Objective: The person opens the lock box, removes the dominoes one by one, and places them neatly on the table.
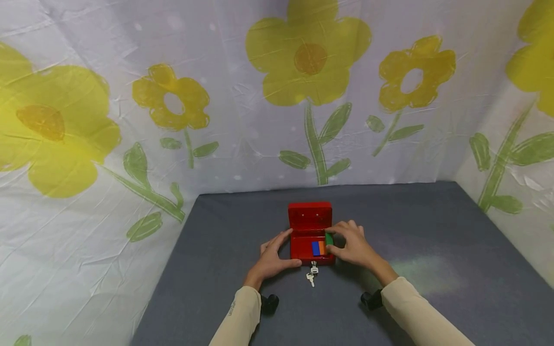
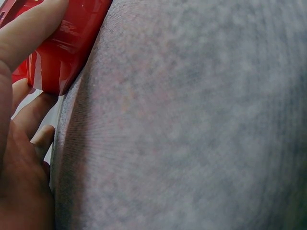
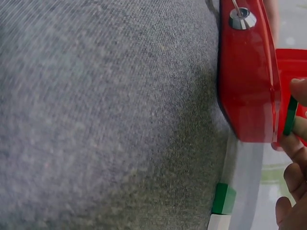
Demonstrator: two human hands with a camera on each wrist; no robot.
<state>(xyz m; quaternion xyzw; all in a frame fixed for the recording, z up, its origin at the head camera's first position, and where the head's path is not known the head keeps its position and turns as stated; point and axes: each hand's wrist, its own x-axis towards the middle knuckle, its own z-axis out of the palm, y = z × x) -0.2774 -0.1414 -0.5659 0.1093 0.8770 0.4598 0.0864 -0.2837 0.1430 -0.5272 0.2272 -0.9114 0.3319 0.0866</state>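
A red metal cash box point(image 1: 298, 250) stands on the dark grey table with its lid point(image 1: 309, 216) raised. My left hand point(image 1: 273, 259) grips its left side, the thumb at the front corner and the fingers towards the back. My right hand point(image 1: 352, 245) pinches a thin green piece point(image 1: 329, 239) between thumb and fingers at the box's right wall. Inside the box lie a blue piece point(image 1: 315, 248) and an orange piece point(image 1: 322, 247), side by side. A key point(image 1: 314, 270) sits in the front lock point(image 3: 242, 19), and a second key point(image 1: 310, 278) hangs from it.
Beyond the box in the right wrist view are a green block point(image 3: 224, 199) and a white block point(image 3: 219, 222). A flower-printed cloth point(image 1: 242, 144) hangs behind the grey table point(image 1: 411, 216). Black wrist cameras hang below both cuffs.
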